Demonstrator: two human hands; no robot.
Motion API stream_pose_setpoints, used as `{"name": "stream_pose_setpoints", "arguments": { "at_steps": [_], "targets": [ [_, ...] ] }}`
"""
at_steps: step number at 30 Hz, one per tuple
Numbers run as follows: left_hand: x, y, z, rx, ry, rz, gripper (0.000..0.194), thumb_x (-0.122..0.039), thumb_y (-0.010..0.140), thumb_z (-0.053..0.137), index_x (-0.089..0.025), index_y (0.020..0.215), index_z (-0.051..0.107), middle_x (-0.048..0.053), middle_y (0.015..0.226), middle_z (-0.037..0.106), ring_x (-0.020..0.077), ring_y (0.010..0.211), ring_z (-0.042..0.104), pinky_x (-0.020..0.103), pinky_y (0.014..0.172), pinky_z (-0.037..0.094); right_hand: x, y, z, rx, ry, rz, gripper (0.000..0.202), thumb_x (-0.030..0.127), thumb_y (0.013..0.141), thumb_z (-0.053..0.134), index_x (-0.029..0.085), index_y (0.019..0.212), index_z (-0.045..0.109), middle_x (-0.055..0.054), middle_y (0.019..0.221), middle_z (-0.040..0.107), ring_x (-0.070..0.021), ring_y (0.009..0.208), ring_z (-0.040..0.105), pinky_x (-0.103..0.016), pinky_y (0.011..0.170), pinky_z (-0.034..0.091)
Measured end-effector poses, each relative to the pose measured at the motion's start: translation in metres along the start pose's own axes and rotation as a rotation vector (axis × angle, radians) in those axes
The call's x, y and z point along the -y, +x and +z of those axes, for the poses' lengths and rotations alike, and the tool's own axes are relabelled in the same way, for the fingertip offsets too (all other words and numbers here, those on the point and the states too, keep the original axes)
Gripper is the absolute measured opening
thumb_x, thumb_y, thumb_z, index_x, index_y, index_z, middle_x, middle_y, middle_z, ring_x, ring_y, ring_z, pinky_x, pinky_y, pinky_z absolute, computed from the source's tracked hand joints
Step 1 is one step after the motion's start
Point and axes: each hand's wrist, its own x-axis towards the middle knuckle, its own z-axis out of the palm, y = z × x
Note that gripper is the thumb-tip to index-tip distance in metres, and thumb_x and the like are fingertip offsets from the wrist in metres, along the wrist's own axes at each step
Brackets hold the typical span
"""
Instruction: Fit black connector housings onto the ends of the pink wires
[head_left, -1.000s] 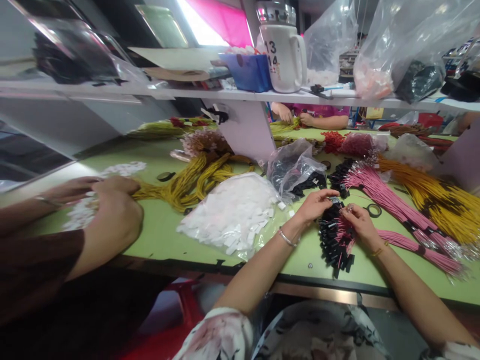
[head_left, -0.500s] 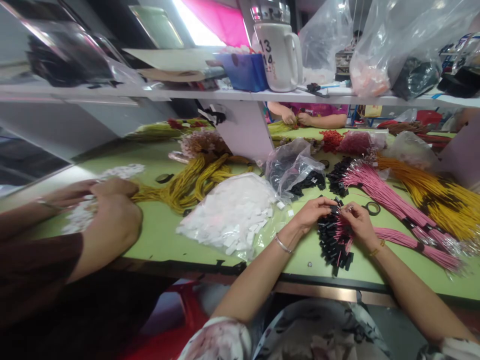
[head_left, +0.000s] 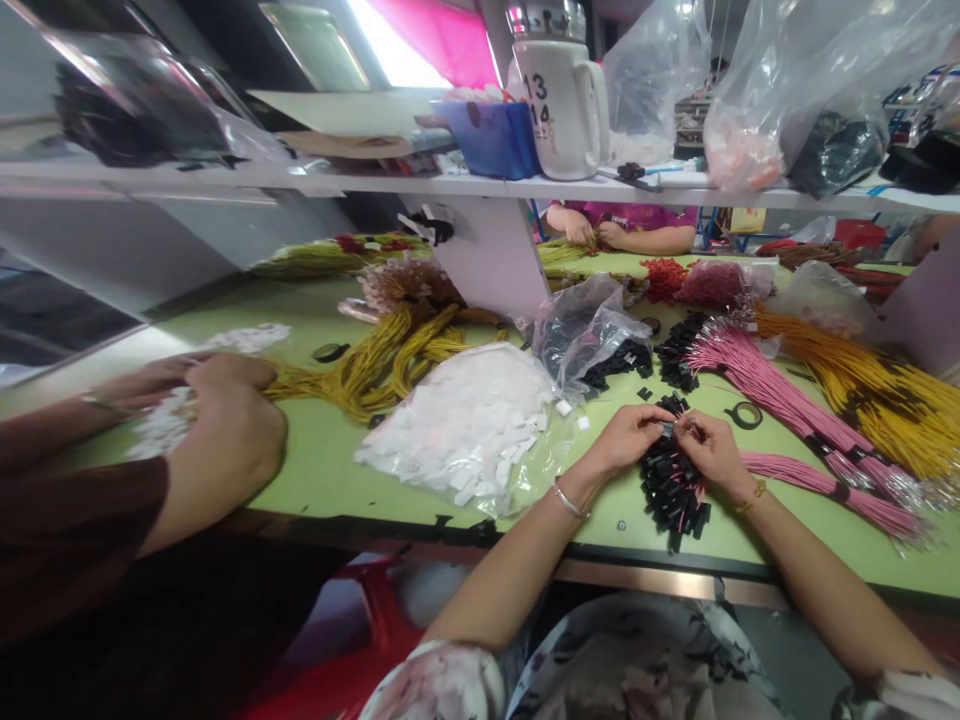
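Note:
My left hand [head_left: 630, 437] pinches a small dark connector [head_left: 667, 428] above a pile of black connectors [head_left: 673, 490]. Close against it on the right, my right hand [head_left: 706, 446] is closed at the end of a pink wire, its fingertips nearly meeting those of my left hand. The black connectors are fitted on pink wires, and the pink wire bundle [head_left: 832, 483] runs out to the right from beneath my right hand. A bag of white connectors [head_left: 465, 420] lies left of my hands.
A co-worker's hands [head_left: 232, 400] hold yellow wires [head_left: 360, 375] at the left. Black tape [head_left: 745, 415], more pink wires [head_left: 787, 390] and orange-yellow wires [head_left: 877, 400] lie at the right. A shelf [head_left: 465, 188] with a mug [head_left: 559, 110] crosses above.
My fingertips have come closer together over the black pile. A loose black piece now lies on the table beyond my left hand.

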Motion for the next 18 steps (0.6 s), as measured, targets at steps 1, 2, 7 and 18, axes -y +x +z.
{"name": "stream_pose_setpoints", "arguments": {
  "at_steps": [1, 2, 7, 18],
  "targets": [
    [0.001, -0.001, 0.001, -0.007, 0.032, 0.015, 0.021, -0.012, 0.073, 0.065, -0.015, 0.090, 0.077, 0.005, 0.088, 0.074, 0.0158, 0.081, 0.062, 0.028, 0.082, 0.046, 0.000, 0.000, -0.001, 0.025, 0.001, 0.005, 0.018, 0.030, 0.086, 0.059, 0.020, 0.072, 0.062, -0.001, 0.068, 0.060, -0.0155, 0.062, 0.049, -0.029, 0.061, 0.039],
    [0.002, -0.002, 0.002, -0.018, 0.044, 0.022, 0.021, -0.012, 0.074, 0.065, -0.015, 0.091, 0.077, 0.005, 0.090, 0.074, 0.0162, 0.082, 0.063, 0.029, 0.083, 0.047, 0.001, 0.001, -0.003, 0.050, 0.006, 0.019, 0.018, 0.031, 0.087, 0.059, 0.020, 0.074, 0.063, -0.001, 0.069, 0.060, -0.0160, 0.063, 0.050, -0.029, 0.062, 0.040],
    [0.009, -0.007, 0.010, -0.074, 0.063, 0.040, 0.022, -0.013, 0.077, 0.062, -0.014, 0.094, 0.076, 0.006, 0.090, 0.074, 0.0161, 0.080, 0.064, 0.028, 0.080, 0.049, 0.000, 0.001, -0.005, 0.098, 0.005, 0.049, 0.019, 0.031, 0.084, 0.060, 0.021, 0.068, 0.058, 0.000, 0.064, 0.056, -0.0161, 0.062, 0.048, -0.029, 0.062, 0.039],
    [0.010, -0.003, 0.012, -0.099, 0.005, 0.021, 0.020, -0.012, 0.076, 0.063, -0.012, 0.094, 0.073, 0.005, 0.084, 0.072, 0.0132, 0.074, 0.062, 0.025, 0.074, 0.048, -0.001, 0.005, -0.015, 0.188, 0.064, 0.088, 0.021, 0.036, 0.087, 0.061, 0.020, 0.074, 0.061, 0.000, 0.070, 0.059, -0.0158, 0.065, 0.049, -0.028, 0.063, 0.039]
  ]
}}
